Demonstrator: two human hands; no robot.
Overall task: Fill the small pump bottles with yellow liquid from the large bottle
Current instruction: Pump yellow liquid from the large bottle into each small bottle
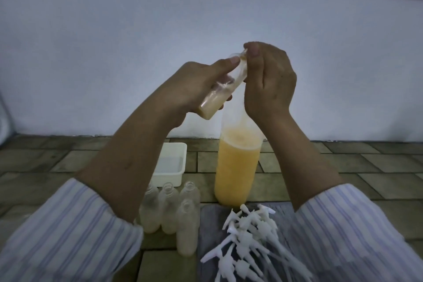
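Left hand (194, 84) holds a tilted small bottle (219, 96) above the big yellow bottle (237, 167), right hand (267, 82) pinches its top, with white pumps (249, 242) nearer and a white tray (170, 162) left of it.

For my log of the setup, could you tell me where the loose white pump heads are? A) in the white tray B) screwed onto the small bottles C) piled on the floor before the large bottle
C: the pump heads lie heaped in front of the large bottle; the small bottles stand uncapped.
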